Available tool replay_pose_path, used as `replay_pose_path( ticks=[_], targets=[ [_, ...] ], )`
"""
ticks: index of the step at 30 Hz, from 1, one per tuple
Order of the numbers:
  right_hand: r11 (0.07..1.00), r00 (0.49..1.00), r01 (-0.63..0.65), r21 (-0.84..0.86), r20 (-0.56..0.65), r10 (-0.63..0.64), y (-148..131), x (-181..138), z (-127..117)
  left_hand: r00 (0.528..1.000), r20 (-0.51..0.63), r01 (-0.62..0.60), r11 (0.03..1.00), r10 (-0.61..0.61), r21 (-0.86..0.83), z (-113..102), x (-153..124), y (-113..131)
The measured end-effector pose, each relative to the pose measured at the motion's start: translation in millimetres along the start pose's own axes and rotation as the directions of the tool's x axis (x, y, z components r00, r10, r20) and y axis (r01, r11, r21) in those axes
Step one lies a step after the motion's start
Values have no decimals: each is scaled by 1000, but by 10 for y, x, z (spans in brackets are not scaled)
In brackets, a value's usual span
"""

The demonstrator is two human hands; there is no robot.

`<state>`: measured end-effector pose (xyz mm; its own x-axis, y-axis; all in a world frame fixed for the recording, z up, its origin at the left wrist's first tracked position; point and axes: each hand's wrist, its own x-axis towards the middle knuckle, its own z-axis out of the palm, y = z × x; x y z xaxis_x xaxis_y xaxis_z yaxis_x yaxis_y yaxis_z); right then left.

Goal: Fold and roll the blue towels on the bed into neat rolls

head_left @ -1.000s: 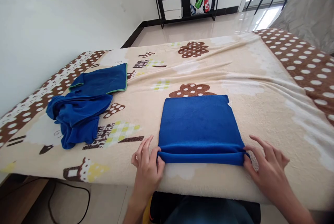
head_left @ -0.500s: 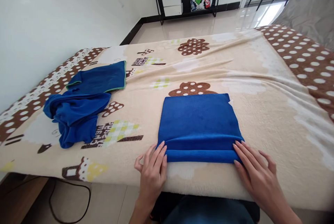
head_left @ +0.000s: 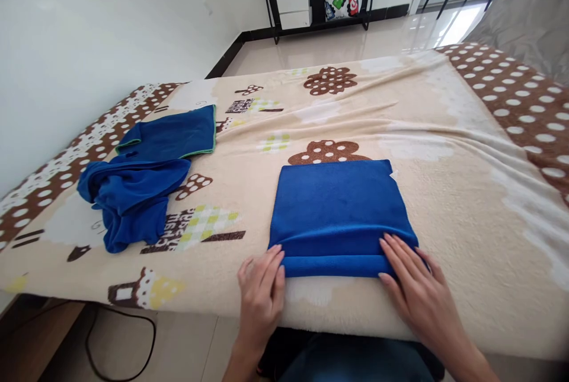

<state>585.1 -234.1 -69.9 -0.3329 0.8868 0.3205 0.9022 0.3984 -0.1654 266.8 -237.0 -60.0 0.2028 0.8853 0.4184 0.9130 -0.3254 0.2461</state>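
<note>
A blue towel (head_left: 338, 198) lies spread on the bed, its near edge turned over into a narrow roll. At the left end of that roll is my left hand (head_left: 261, 290), fingertips on top and thumb at the near side, closed on the cloth. My right hand (head_left: 413, 284) grips the roll toward its right end in the same way, with the fingers laid over it and the thumb along the front. The towel's near corners are partly hidden under my hands. A small white tag (head_left: 393, 175) sticks out at the right edge.
To the left, a crumpled blue cloth (head_left: 133, 198) lies against a darker blue cloth with green edging (head_left: 178, 133). Beneath everything is a cream patterned blanket (head_left: 466, 222). Beyond the bed stands a black shelf (head_left: 320, 23) with white boxes (head_left: 293, 8). A black cable (head_left: 153, 340) loops on the floor.
My right hand has shifted left along the roll, inward from the towel's right corner. My left hand has moved slightly right and stays at the left end.
</note>
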Motion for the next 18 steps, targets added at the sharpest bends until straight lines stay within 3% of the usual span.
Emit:
replay_pose_path(
  ticks=[3,7,9,12,15,18],
  targets=[
    [999,998,-49,-8,-44,49,123,-93,-45,994,-61,96,991,-90,97,-77,-81,-118],
    [1000,994,-8,26,-109,11,-147,50,-65,988,-138,81,993,-69,82,-42,53,203],
    [989,993,104,101,-70,-97,-369,188,-45,996,-57,-64,998,63,-26,11,174,420],
    [972,984,175,159,9,-179,-594,356,5,962,129,-221,964,241,-148,84,306,583],
    [987,990,128,98,47,-133,-532,376,39,958,221,-171,983,183,-74,89,285,445],
    [993,995,93,72,33,-95,-246,236,26,982,178,-60,998,59,-2,-7,155,136]
  ],
)
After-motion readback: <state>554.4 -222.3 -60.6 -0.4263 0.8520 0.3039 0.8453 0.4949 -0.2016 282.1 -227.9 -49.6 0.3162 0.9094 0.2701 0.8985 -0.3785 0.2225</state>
